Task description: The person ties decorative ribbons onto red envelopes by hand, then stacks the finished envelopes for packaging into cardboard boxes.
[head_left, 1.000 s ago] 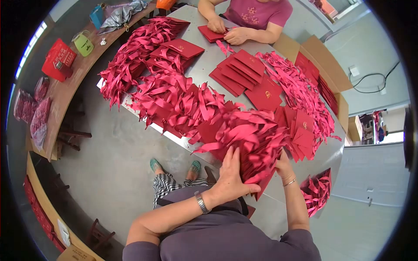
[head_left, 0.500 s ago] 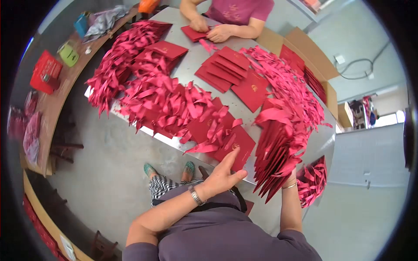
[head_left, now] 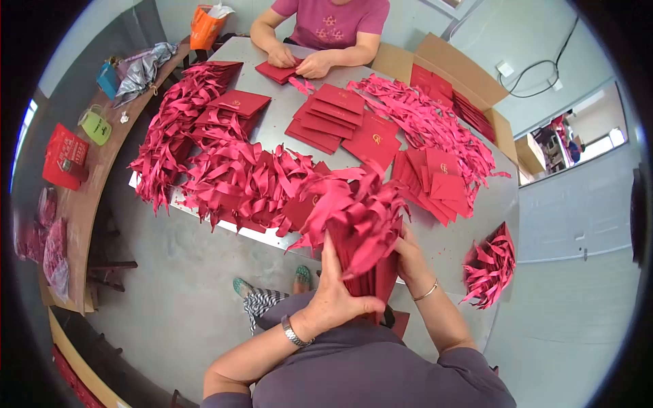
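In front of my body I hold an upright bundle of flat red envelopes (head_left: 381, 275) with long pinkish-red ribbons spilling over the top. My left hand (head_left: 335, 289) presses the bundle's left side, its thumb across the lower front edges. On the opposite side my right hand (head_left: 410, 257) grips it, some fingers hidden behind the envelopes. Just beyond the bundle, a heap of ribboned envelopes (head_left: 238, 173) lies along the table's near-left edge. A fanned pile of red envelopes (head_left: 435, 183) with gold print is to the right.
A co-worker's hands (head_left: 314, 64) handle a red envelope across the metal table (head_left: 272, 126). More envelopes (head_left: 333, 112) lie mid-table, beside loose ribbons (head_left: 428, 122). A ribboned bundle (head_left: 491, 268) sits at the right edge. An open cardboard box (head_left: 456, 61) stands behind; a side bench (head_left: 102, 163) is left.
The envelope bundle has moved left from the table's right side to in front of my body. My left hand has left the near heap and joined my right hand on the bundle.
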Demonstrator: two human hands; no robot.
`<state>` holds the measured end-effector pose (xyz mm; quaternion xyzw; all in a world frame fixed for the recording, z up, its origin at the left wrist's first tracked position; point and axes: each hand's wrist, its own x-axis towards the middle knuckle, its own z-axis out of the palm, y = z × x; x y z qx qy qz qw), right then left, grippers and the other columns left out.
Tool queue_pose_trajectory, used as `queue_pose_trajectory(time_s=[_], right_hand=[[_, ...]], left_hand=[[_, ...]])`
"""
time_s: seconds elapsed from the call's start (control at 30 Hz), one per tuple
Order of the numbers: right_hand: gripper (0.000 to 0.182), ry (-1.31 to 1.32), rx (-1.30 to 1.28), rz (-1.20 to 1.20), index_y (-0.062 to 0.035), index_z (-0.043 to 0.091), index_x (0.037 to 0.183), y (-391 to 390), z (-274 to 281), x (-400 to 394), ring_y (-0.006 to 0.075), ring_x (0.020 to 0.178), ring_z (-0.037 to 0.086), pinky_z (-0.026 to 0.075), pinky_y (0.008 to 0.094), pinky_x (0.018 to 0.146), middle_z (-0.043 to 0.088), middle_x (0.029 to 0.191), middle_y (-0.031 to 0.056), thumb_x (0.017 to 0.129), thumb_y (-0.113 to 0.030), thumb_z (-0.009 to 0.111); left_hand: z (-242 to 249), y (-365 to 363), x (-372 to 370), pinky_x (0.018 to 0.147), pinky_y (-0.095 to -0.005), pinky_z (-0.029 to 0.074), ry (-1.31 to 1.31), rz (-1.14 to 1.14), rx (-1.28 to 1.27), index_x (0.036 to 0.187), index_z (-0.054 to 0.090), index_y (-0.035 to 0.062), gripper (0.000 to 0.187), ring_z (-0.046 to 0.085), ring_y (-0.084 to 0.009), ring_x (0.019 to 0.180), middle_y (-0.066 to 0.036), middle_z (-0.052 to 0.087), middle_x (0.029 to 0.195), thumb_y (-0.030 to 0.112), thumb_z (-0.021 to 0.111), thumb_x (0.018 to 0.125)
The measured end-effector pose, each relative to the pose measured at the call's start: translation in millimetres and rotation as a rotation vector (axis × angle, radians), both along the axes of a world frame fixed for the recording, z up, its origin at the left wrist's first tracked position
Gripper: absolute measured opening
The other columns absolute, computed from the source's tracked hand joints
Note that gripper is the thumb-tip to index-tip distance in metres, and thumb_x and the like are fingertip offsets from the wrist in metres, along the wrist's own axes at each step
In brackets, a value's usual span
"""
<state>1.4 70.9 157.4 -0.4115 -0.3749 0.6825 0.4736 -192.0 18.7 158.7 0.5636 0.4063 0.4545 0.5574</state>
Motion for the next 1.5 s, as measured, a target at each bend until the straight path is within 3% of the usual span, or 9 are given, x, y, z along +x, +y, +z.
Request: queue_pose_trajectory(time_s=[0.27, 0.43, 0.6, 0.73, 0.8, 1.0, 1.17, 1.4, 1.5], right_hand=[[0.071, -0.818, 0.434, 0.053, 0.0049, 0.034, 0.135, -25.1, 45.3, -43.0, 0.0244, 0.115, 0.053, 0.043, 0.0374, 0.098, 0.048, 0.132, 0.0193, 0.081, -0.02, 0.073], [0.083, -0.361, 0.235, 0.683, 0.0075, 0.04, 0.136, -1.9, 98.0, 20.2, 0.0252, 0.114, 0.056, 0.048, 0.0367, 0.091, 0.052, 0.132, 0.0187, 0.083, -0.049, 0.07], [0.067, -0.051, 0.602, 0.258, 0.0037, 0.051, 0.131, 88.8, 52.9, -61.7, 0.0233, 0.122, 0.054, 0.038, 0.0377, 0.105, 0.057, 0.131, 0.0166, 0.097, -0.054, 0.043], [0.066, 0.458, 0.052, 0.895, 0.0042, 0.052, 0.131, 87.4, 38.5, -113.1, 0.021, 0.115, 0.059, 0.041, 0.0341, 0.103, 0.061, 0.126, 0.0123, 0.1, -0.051, 0.037], [0.062, -0.112, 0.472, 1.117, 0.0019, 0.058, 0.126, 70.8, 51.1, -127.8, 0.019, 0.11, 0.059, 0.041, 0.0312, 0.102, 0.062, 0.124, 0.0102, 0.101, -0.051, 0.037], [0.054, -0.302, 0.474, 1.252, 0.0024, 0.063, 0.098, 54.0, 64.6, -152.9, 0.0121, 0.085, 0.055, 0.045, 0.0314, 0.08, 0.063, 0.088, 0.0064, 0.1, -0.049, 0.044], [0.047, -0.409, 0.495, 1.105, 0.0016, 0.059, 0.097, 45.2, 73.9, -189.5, 0.0121, 0.08, 0.053, 0.046, 0.0311, 0.077, 0.059, 0.082, 0.0053, 0.1, -0.044, 0.048], [0.03, -0.123, 0.631, 0.035, 0.0022, 0.055, 0.122, 19.5, 93.0, -239.9, 0.0114, 0.101, 0.057, 0.046, 0.0259, 0.09, 0.062, 0.112, 0.006, 0.097, -0.013, 0.056], [0.034, -0.284, 0.63, 0.127, 0.0005, 0.056, 0.122, -30.7, 82.7, -239.0, 0.016, 0.106, 0.058, 0.046, 0.0311, 0.093, 0.062, 0.115, 0.0097, 0.09, -0.01, 0.061]], left_hand=[[25.6, 7.9, -50.9, 0.095, -0.0357, 0.048, -0.474, 0.251, -0.468, 0.12, 0.055, -0.0006, 0.042, 0.059, -0.0192, 0.108, -0.01, 0.061, 0.117, 0.003, 0.069, 0.081], [-5.7, -10.7, -90.9, 0.091, -0.0384, 0.053, -0.909, 0.197, -0.492, 0.13, 0.045, -0.0003, 0.058, 0.064, -0.0277, 0.104, -0.014, 0.061, 0.12, 0.01, 0.068, 0.078], [-68.6, -34.6, -86.4, 0.088, -0.0407, 0.054, -0.997, 0.152, -0.698, 0.12, 0.056, 0.0019, 0.047, 0.066, -0.0269, 0.096, -0.013, 0.066, 0.111, 0.023, 0.069, 0.08], [-71.7, -50.6, -83.3, 0.102, -0.0464, 0.045, -1.047, 0.171, -0.748, 0.134, 0.047, 0.0025, 0.06, 0.057, -0.0311, 0.116, -0.014, 0.058, 0.128, 0.034, 0.064, 0.086], [-73.4, -63.2, -86.5, 0.108, -0.0473, 0.039, -0.987, 0.219, -0.669, 0.142, 0.039, 0.0045, 0.08, 0.049, -0.0309, 0.127, -0.013, 0.05, 0.139, 0.057, 0.06, 0.086], [-80.7, -79.9, -116.6, 0.109, -0.0471, 0.038, -1.082, 0.072, -0.591, 0.143, 0.039, 0.0058, 0.096, 0.047, -0.0293, 0.129, -0.013, 0.048, 0.141, 0.065, 0.069, 0.072], [-78.8, -78.3, -140.0, 0.103, -0.0451, 0.045, -1.035, 0.207, -0.626, 0.129, 0.054, 0.0047, 0.046, 0.059, -0.0295, 0.114, -0.011, 0.06, 0.127, 0.027, 0.059, 0.09], [-88.8, -78.1, -199.2, 0.099, -0.0442, 0.048, -1.242, 0.27, -0.634, 0.128, 0.056, 0.0062, 0.053, 0.062, -0.0284, 0.11, -0.012, 0.063, 0.123, 0.034, 0.065, 0.084], [-85.1, -82.7, -224.1, 0.099, -0.0442, 0.048, -1.293, 0.267, -0.579, 0.128, 0.056, 0.0063, 0.053, 0.062, -0.0283, 0.11, -0.012, 0.063, 0.123, 0.034, 0.065, 0.084]])
